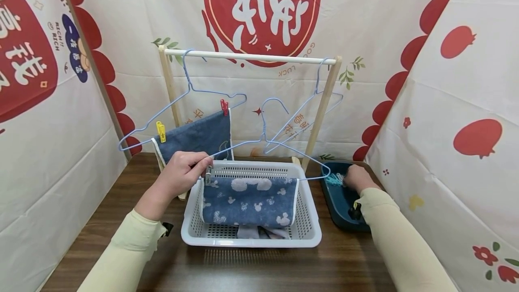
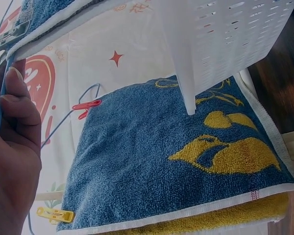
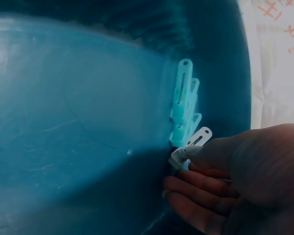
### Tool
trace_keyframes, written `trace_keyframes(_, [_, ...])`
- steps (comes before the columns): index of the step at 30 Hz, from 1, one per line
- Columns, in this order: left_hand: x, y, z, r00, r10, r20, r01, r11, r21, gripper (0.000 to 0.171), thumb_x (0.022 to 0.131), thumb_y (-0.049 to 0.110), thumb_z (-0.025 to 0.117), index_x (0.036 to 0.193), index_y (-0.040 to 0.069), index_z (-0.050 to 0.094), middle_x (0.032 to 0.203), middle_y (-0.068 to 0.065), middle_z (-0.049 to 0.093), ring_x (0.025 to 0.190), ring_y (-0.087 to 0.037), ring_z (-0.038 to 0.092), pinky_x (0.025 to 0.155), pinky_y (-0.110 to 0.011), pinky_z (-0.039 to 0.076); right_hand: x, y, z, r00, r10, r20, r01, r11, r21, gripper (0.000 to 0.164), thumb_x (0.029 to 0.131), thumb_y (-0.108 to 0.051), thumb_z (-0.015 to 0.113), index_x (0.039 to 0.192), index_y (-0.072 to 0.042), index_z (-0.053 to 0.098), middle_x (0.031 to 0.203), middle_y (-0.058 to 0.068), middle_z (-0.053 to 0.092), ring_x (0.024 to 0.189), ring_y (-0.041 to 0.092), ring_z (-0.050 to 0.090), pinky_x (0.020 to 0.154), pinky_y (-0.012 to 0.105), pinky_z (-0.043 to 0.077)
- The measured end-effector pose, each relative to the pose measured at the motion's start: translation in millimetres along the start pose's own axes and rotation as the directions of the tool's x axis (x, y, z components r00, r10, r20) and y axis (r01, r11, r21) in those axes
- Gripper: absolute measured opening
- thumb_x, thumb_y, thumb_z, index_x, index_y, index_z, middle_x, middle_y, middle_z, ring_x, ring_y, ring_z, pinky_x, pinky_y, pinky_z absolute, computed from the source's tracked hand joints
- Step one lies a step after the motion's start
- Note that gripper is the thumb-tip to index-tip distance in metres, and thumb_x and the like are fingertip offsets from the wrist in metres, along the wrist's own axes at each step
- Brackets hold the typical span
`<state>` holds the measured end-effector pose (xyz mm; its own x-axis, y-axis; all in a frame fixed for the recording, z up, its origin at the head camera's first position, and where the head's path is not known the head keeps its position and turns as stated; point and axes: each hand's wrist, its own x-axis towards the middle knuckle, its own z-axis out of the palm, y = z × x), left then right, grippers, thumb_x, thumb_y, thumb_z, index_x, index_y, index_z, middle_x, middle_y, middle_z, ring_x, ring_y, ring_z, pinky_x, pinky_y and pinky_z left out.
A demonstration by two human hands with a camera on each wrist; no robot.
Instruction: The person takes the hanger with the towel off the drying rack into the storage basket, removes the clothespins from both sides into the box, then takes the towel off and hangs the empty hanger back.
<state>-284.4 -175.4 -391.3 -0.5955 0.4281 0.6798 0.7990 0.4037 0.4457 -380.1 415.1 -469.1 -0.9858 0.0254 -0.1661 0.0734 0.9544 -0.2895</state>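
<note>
My left hand [image 1: 184, 172] grips the left end of a blue wire hanger [image 1: 263, 135] above the white basket. From the hanger's bar hangs a blue towel [image 1: 251, 202] with a pale mouse-head pattern, a grey clothespin [image 1: 208, 175] fixed at its left corner. Down in the dark teal tray on the right, my right hand [image 1: 358, 178] pinches a white clothespin [image 3: 198, 139] between thumb and fingers. Several turquoise clothespins [image 3: 182, 93] lie beside it along the tray wall.
A wooden rack [image 1: 251, 57] stands behind. On it hang a bare hanger [image 1: 320, 89] and one with a blue-and-yellow towel [image 2: 137, 147], held by yellow [image 1: 161, 132] and red [image 1: 225, 107] clothespins. Grey cloth [image 1: 263, 232] lies in the basket [image 1: 251, 241]. The tray [image 1: 338, 211] is beside it.
</note>
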Motion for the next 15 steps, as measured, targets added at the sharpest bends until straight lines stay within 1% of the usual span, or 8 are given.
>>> trace_keyframes(6, [0.1,0.2,-0.3,1.0,-0.001,0.001,0.001,1.0,-0.001,0.025,0.107,0.002,0.068,0.089,0.018,0.076,0.072,0.014,0.057,0.065,-0.008,0.055,0.057,-0.028,0.048,2,6,2,1.0,-0.007,-0.016,0.006,1.0,-0.017,0.023,0.096,-0.004,0.069,0.073,-0.004,0.066,0.071,0.01,0.061,0.069,0.029,0.06,0.067,0.041,0.05])
trace_keyframes(10, [0.6,0.9,-0.8,1.0,0.002,0.0,-0.002,1.0,0.002,0.025,0.107,0.002,0.068,0.088,0.017,0.075,0.071,0.014,0.056,0.064,-0.008,0.055,0.057,-0.028,0.047,4,7,0,1.0,0.002,-0.02,-0.003,1.0,-0.011,0.03,0.098,-0.005,0.066,0.068,-0.006,0.066,0.066,0.008,0.059,0.065,0.026,0.06,0.064,0.038,0.049])
trace_keyframes(13, [0.7,0.9,-0.9,1.0,0.003,-0.002,-0.003,1.0,0.004,0.025,0.107,0.002,0.068,0.089,0.017,0.076,0.071,0.014,0.056,0.064,-0.008,0.055,0.056,-0.028,0.047,4,6,-4,0.999,-0.012,-0.038,0.012,1.0,0.001,0.038,0.099,-0.008,0.063,0.061,-0.01,0.061,0.059,0.003,0.052,0.059,0.023,0.056,0.061,0.036,0.045])
trace_keyframes(15, [0.7,0.8,-0.8,1.0,0.005,-0.003,-0.005,1.0,0.004,0.025,0.107,0.001,0.068,0.088,0.017,0.075,0.071,0.014,0.056,0.064,-0.008,0.054,0.056,-0.028,0.046,1,1,-9,0.998,-0.019,-0.057,0.021,0.999,0.033,0.041,0.102,-0.011,0.063,0.061,-0.011,0.059,0.058,0.001,0.048,0.057,0.022,0.053,0.06,0.036,0.043])
